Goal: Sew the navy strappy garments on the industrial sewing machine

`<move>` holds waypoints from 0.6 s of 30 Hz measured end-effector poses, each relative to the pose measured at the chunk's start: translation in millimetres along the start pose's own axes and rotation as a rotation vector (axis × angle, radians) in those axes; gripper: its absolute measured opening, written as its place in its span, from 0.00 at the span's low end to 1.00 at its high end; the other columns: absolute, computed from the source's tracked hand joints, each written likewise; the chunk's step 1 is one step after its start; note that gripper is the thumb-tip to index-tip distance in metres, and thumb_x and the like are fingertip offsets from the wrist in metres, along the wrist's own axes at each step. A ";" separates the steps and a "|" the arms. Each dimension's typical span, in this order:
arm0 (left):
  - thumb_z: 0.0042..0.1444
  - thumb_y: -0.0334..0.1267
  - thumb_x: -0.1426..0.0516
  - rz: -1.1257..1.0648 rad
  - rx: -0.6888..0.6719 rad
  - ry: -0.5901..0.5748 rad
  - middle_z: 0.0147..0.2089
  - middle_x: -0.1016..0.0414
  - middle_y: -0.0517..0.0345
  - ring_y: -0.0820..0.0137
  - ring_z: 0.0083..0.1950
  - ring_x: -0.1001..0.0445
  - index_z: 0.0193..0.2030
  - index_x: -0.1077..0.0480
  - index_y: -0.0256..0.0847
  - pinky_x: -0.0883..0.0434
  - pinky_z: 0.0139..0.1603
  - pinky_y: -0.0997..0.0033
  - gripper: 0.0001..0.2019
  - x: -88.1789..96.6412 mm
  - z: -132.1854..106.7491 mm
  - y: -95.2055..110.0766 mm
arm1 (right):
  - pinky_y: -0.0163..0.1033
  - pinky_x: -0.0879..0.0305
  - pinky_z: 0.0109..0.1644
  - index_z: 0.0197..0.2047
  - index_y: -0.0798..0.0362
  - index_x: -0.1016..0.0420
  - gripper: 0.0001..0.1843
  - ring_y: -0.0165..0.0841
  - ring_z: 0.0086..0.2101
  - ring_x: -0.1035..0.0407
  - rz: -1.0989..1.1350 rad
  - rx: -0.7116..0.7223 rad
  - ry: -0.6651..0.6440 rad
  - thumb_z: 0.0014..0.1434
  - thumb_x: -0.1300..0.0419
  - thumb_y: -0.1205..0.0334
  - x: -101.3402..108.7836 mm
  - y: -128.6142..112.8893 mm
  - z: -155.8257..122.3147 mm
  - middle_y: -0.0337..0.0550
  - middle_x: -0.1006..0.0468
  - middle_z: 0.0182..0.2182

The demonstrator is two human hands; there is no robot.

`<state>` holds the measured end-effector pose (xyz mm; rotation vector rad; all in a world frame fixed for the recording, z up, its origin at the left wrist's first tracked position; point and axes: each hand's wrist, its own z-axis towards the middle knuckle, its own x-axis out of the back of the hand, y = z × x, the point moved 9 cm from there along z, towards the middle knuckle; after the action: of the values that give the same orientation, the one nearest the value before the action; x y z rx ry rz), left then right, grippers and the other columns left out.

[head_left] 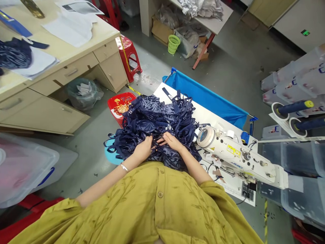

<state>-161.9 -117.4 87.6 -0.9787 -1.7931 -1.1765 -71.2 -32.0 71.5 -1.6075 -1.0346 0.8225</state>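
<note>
A big heap of navy lace garments with straps [154, 122] lies on the white sewing table [210, 117] in front of me. My left hand [143, 148] rests on the near side of the heap, fingers curled into the fabric. My right hand [171, 140] sits just beside it, fingers pinching a piece of the same navy lace. The two hands almost touch. A silver bangle is on my left wrist. A white sewing machine [238, 156] stands to the right of the heap.
A blue fabric bin [210, 98] hangs behind the table. A red tin [119, 105], red stool [128, 56] and beige desk [58, 71] stand at left. Clear plastic boxes [24, 166] sit low left and at right. Thread cones [297, 108] are at right.
</note>
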 end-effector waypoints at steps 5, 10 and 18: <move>0.63 0.35 0.51 0.001 -0.071 0.101 0.71 0.53 0.39 0.59 0.55 0.27 0.70 0.58 0.40 0.25 0.45 0.66 0.31 5.2 -8.2 10.2 | 0.46 0.29 0.52 0.40 0.49 0.42 0.23 0.34 0.41 0.23 0.051 0.028 -0.026 0.61 0.52 0.36 -0.8 -5.6 -2.2 0.44 0.20 0.41; 0.64 0.36 0.54 0.030 -0.203 0.025 0.62 0.35 0.50 0.64 0.54 0.27 0.56 0.34 0.44 0.28 0.51 0.67 0.16 -5.7 -7.8 10.9 | 0.45 0.30 0.53 0.39 0.49 0.42 0.21 0.33 0.41 0.23 0.109 0.025 -0.054 0.62 0.51 0.38 -5.4 -11.1 -5.0 0.44 0.19 0.39; 0.65 0.40 0.55 0.128 -0.135 -0.086 0.39 0.21 0.45 0.60 0.40 0.22 0.60 0.36 0.41 0.28 0.39 0.65 0.20 -18.0 -17.6 6.9 | 0.34 0.32 0.43 0.39 0.51 0.37 0.09 0.30 0.37 0.24 -0.551 0.021 0.094 0.69 0.54 0.58 7.5 -8.9 -2.9 0.41 0.21 0.36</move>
<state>-145.1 -135.4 78.9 -1.2212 -1.7062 -1.2033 -67.7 -25.2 80.7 -1.2362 -1.3100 0.3788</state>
